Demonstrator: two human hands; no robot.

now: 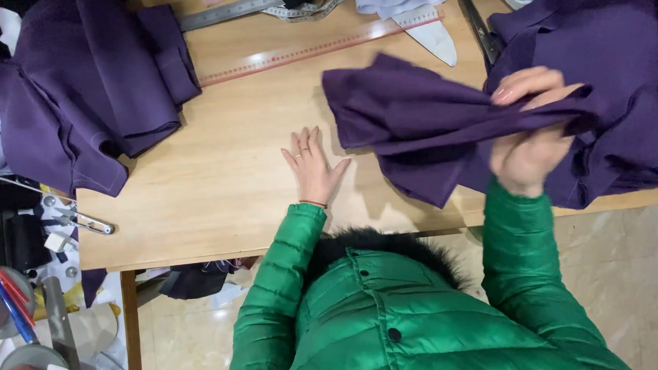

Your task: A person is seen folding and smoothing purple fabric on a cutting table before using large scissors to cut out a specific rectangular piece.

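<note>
A piece of purple fabric [415, 122] is lifted above the right part of the wooden tabletop [218, 190], gathered into folds that run leftward from the right hand [530, 135]. That hand's fingers [524, 84] are closed around the bunched cloth, with the pink-nailed fingertips showing on top and the heel of the hand below. The free end of the piece hangs out to the left and casts a shadow on the wood.

The left hand [312, 167] lies flat on the tabletop, just left of the hanging cloth and apart from it; its fingers are spread open and grip nothing. A ring shows on one finger and a thin band at the wrist. Both arms wear green padded sleeves [521, 273].

Behind the held piece, a larger heap of the same purple material [620, 69] covers the right end of the tabletop. Another purple pile [88, 84] sits at the left end. Between them, at the far edge, lie a long clear ruler [315, 46], a metal ruler [229, 12], a tape measure [310, 10] and dark scissors [479, 24].
</note>
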